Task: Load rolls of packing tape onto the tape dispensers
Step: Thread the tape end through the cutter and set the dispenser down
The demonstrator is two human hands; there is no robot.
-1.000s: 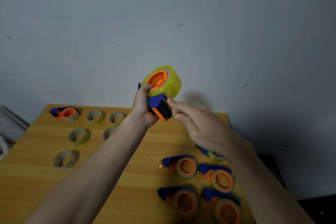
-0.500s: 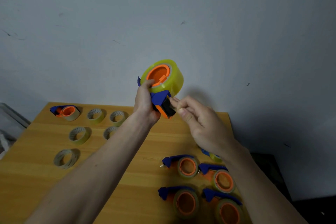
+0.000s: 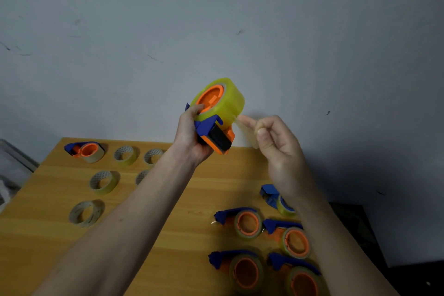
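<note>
— Where was the tape dispenser (image 3: pixel 213 132) found, and how was it turned?

— It was held up at the centre of the frame, against the wall (image 3: pixel 216 19) and above the far edge of the worktop (image 3: pixel 168 235). A yellow tape roll (image 3: pixel 227 101) was already seated on its orange hub, whose open face was turned toward the upper left of the frame. The blue-and-orange cutter end was pointed down and to the right, so the long axis was seen to run from upper left to lower right.

— How were the hands placed about it?

— The left hand (image 3: pixel 189 137) was clamped on the dispenser body from the left, its thumb laid at the hub's rim. The right hand (image 3: pixel 276 146) was set just to the right of the roll, its fingers drawn together on a loose tape end (image 3: pixel 248 133), a pale strip that was seen to hang from the roll's right side.

— On which relation was the coming move judged to turn?

— On the strip lying right of the cutter end, with the right hand the nearer one. It was judged that the strip would have to be led down and left, across to the cutter.

— And farther out?

— Bare rolls (image 3: pixel 103 181) were laid at the left of the worktop, with one loaded dispenser (image 3: pixel 85 150) at upper left; more loaded dispensers (image 3: pixel 245 222) were grouped at lower right.
</note>
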